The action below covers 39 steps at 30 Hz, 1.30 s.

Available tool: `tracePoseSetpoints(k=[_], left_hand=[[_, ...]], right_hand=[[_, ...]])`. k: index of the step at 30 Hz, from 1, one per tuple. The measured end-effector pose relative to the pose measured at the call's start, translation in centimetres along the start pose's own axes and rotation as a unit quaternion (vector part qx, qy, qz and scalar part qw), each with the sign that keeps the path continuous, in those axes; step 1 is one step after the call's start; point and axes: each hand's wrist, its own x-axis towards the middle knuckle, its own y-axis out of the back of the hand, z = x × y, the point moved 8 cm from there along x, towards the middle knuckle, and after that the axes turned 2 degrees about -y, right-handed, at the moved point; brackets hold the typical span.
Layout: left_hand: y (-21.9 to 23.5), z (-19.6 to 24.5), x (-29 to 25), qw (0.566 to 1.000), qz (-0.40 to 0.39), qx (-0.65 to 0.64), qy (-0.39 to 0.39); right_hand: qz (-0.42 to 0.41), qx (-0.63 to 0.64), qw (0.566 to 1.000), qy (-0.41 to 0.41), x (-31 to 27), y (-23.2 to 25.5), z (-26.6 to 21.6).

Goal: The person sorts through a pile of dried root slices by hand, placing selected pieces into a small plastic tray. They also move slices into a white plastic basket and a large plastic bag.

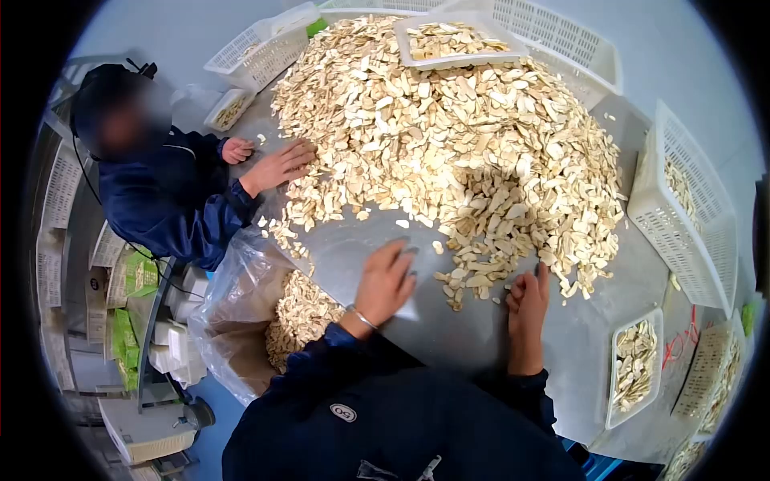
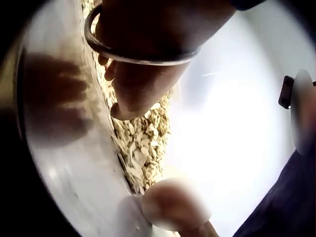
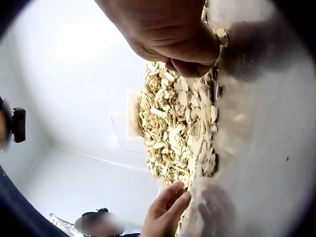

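Observation:
Pale, flat dried slices form a large pile (image 1: 401, 120) on a metal table (image 1: 361, 248). My left hand (image 1: 383, 284), with a bracelet at the wrist, hovers or rests over bare metal below the pile, its fingers loosely bent and nothing seen in them. At the pile's lower edge, my right hand (image 1: 528, 309) points its index finger to the slices, the other fingers bent. The left wrist view has the left hand (image 2: 143, 89) beside the slices (image 2: 140, 148). In the right wrist view, the right hand's (image 3: 173, 39) fingertips are partly hidden.
Across the table's left side, another person (image 1: 160, 176) has a hand (image 1: 281, 167) at the pile. A plastic-lined container (image 1: 233, 321) of slices stands lower left. White baskets (image 1: 682, 216) line the far and right sides; a tray (image 1: 636, 369) of slices lies at right.

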Motion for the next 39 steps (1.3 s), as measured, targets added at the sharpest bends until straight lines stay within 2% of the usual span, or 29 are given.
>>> tracePoseSetpoints(k=[3, 5, 6, 9, 10, 13, 14, 17, 22, 25, 29, 30, 33, 34, 37, 39], left_hand=[[-1.6, 1.9, 0.8, 0.998, -0.024, -0.045, -0.025], [-0.2, 1.1, 1.0, 0.999, -0.012, -0.042, -0.031], [0.0, 0.8, 0.7, 0.998, -0.008, -0.049, -0.023], [1.3, -0.6, -0.7, 0.999, -0.008, -0.035, 0.017], [1.7, -1.2, -1.0, 0.999, -0.004, -0.029, 0.026], [2.8, -3.3, -2.4, 0.999, 0.006, -0.011, 0.052], [3.2, -4.0, -2.6, 0.998, 0.011, -0.005, 0.059], [4.2, -5.1, -3.3, 0.996, 0.048, -0.015, 0.077], [4.7, -7.2, -3.2, 0.985, 0.104, -0.066, 0.119], [4.4, -6.3, -1.3, 0.980, 0.053, -0.108, 0.158], [2.9, -4.4, -0.3, 0.983, 0.011, -0.116, 0.141], [2.7, -3.4, -0.2, 0.988, -0.034, -0.103, 0.109], [2.8, 0.3, -0.9, 0.996, -0.025, -0.080, 0.015], [1.9, 0.5, -1.4, 0.992, -0.098, -0.063, 0.039], [0.8, -0.1, -2.0, 0.991, -0.096, -0.061, 0.075], [0.8, -0.8, -1.6, 0.989, -0.062, -0.096, 0.097]], right_hand=[[-0.003, -0.028, 0.999, -0.023, 0.9, -1.9, 0.4], [-0.011, -0.051, 0.998, -0.042, 1.4, -5.3, 1.4], [-0.064, -0.050, 0.996, -0.035, 2.0, -6.4, 1.8], [-0.141, -0.090, 0.981, -0.094, 1.9, -9.9, 4.9], [-0.158, -0.118, 0.970, -0.145, 1.3, -11.8, 6.1], [-0.281, -0.197, 0.918, -0.200, -0.4, -15.4, 10.2], [-0.288, -0.205, 0.915, -0.193, -0.6, -16.0, 10.7], [-0.247, -0.131, 0.943, -0.178, -1.0, -15.8, 9.6], [-0.245, -0.063, 0.952, -0.175, -2.7, -13.8, 6.7], [-0.239, -0.032, 0.953, -0.183, -3.6, -12.3, 7.0], [-0.252, -0.039, 0.946, -0.200, -4.9, -11.3, 7.1], [-0.257, -0.037, 0.945, -0.197, -4.8, -11.0, 7.0], [-0.260, -0.041, 0.946, -0.187, -4.5, -10.5, 6.4], [-0.260, -0.042, 0.947, -0.185, -4.4, -10.5, 6.3], [-0.294, -0.061, 0.939, -0.170, -4.3, -10.4, 6.9], [-0.304, -0.078, 0.937, -0.155, -4.2, -10.4, 7.1]])
